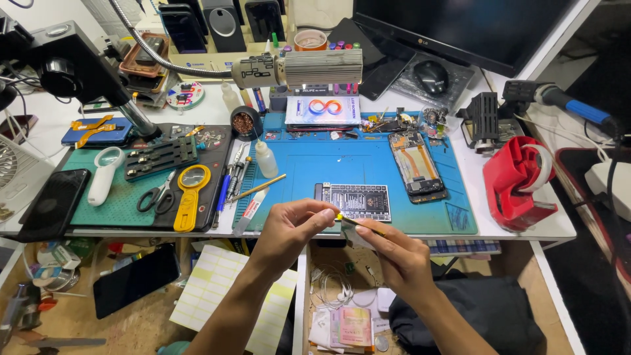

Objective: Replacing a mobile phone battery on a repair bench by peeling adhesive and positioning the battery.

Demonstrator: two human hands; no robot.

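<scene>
At the bench's front edge, my left hand [289, 227] and right hand [394, 256] pinch a small part [351, 231], perhaps a chip, just before the blue mat [342, 164] and stencil plate [358, 200].

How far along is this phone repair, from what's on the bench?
Done: the opened phone lies on the blue mat, its insides exposed. In hand: the left hand pinches a small part that the right hand works with a thin yellow-tipped tool. Left: the phone is not yet closed.
</scene>
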